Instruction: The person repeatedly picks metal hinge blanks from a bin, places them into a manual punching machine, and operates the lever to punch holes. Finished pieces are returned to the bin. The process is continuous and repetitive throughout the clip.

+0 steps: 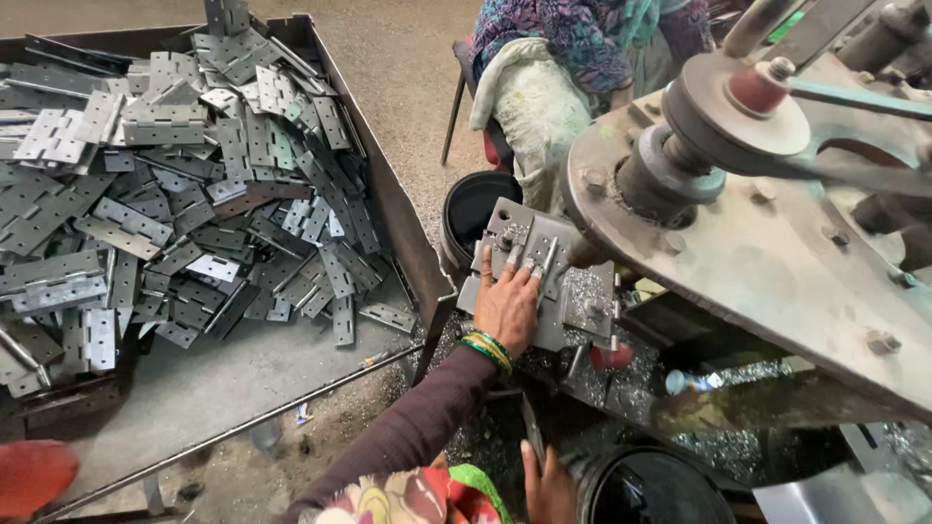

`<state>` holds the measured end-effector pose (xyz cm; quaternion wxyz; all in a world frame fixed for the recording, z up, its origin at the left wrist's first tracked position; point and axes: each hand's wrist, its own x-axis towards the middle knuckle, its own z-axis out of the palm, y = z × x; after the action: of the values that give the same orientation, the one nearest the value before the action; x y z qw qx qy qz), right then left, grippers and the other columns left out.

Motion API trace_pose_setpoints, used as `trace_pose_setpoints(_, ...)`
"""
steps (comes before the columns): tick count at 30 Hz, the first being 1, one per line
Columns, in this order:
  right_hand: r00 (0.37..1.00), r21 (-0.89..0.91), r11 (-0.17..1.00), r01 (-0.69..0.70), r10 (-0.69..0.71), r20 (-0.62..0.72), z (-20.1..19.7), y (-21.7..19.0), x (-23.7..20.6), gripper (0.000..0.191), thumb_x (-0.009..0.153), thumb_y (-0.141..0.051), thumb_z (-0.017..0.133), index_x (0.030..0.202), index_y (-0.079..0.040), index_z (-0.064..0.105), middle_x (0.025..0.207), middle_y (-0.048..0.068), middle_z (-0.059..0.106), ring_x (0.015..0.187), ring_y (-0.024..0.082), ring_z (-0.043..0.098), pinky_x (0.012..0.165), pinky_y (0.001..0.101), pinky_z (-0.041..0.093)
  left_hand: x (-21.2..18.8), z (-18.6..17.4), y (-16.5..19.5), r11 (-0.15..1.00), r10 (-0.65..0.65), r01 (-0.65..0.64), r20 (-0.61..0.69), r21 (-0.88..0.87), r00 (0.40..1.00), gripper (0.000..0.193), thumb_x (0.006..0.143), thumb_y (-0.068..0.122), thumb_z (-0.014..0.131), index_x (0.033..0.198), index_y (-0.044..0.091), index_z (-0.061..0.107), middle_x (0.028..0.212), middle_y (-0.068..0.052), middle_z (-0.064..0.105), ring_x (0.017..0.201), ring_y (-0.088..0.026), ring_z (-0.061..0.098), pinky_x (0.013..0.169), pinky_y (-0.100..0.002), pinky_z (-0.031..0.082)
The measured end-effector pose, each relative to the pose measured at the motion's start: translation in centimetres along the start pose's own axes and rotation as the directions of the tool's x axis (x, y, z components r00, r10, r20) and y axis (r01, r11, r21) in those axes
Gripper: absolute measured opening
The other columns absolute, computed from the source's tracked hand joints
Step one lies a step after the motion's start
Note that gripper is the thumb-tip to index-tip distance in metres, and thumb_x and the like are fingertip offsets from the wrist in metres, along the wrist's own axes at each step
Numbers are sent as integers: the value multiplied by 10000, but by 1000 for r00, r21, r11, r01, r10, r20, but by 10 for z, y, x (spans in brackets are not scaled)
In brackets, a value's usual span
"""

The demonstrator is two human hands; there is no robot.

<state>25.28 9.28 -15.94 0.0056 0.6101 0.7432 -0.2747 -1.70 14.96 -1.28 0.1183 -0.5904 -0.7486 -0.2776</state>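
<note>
The drilling machine (777,233) fills the right of the view; a metal tray (388,209) at left holds a large heap of hinges (175,194), so most stock appears unprocessed. The left hand (507,303) lies flat, fingers spread, pressing a hinge (544,254) onto the machine's jig plate (582,301). The right hand (547,482) is half hidden; its grip cannot be told.

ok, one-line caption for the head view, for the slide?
Left hand presses a metal hinge on a press's fixture plate; tray of hinges alongside.
</note>
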Motion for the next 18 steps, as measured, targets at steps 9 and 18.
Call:
trace_pose_setpoints(9, 991, -103, 992, -78, 88, 101, -19, -8, -1, 593, 951, -644, 475, 1187, -127, 645, 1019, 272, 730, 1033, 482, 679, 876, 534, 530, 4, 4, -4, 997, -47, 58, 178, -57, 983, 324, 927, 148, 572, 1228, 43, 635, 1286, -116, 625, 1462, -323, 415, 1272, -654, -27)
trace_pose_setpoints(18, 987, 56, 985, -161, 159, 31, -49, -33, -12, 591, 918, -635, 544, 1182, -115, 637, 919, 302, 727, 967, 479, 713, 836, 524, 542, 11, 8, -5, 999, -29, 33, 139, -25, 990, 402, 823, 157, 611, 1197, 13, 651, 1206, -142, 642, 1447, -347, 402, 1217, -646, -30)
